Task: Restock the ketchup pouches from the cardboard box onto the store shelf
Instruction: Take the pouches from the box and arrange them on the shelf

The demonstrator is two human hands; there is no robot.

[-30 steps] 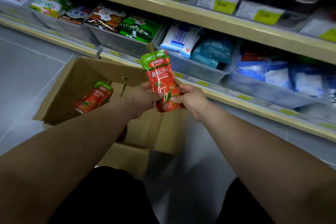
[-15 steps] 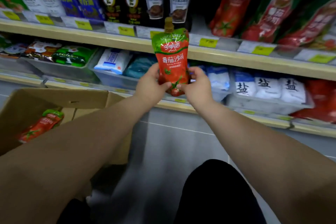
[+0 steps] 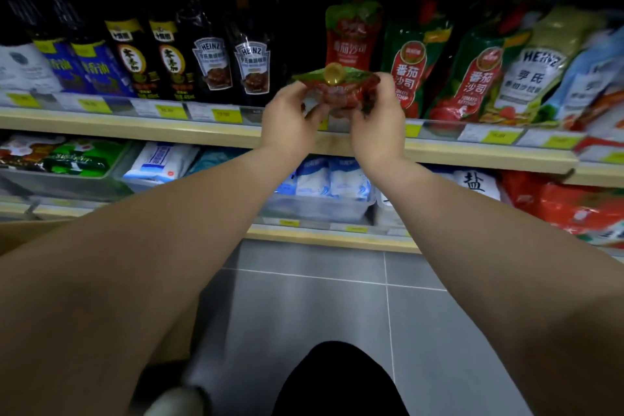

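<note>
Holding one ketchup pouch (image 3: 337,91), left hand (image 3: 290,118) and right hand (image 3: 378,121) both gripping it. Raised from the cardboard box (image 3: 20,233) up to the shelf (image 3: 169,132) edge; tipped cap-forward. Placement beside the matching pouch (image 3: 351,34) judged imminent.

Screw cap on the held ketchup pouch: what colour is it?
Olive-gold, on the red-and-green ketchup pouch's round screw cap, seen best in the head view, the only one.

Both bare forearms stretched forward and up, left hand (image 3: 291,118) and right hand (image 3: 379,120) side by side, fingers curled, grip closed on one ketchup pouch (image 3: 337,91) between them
</note>
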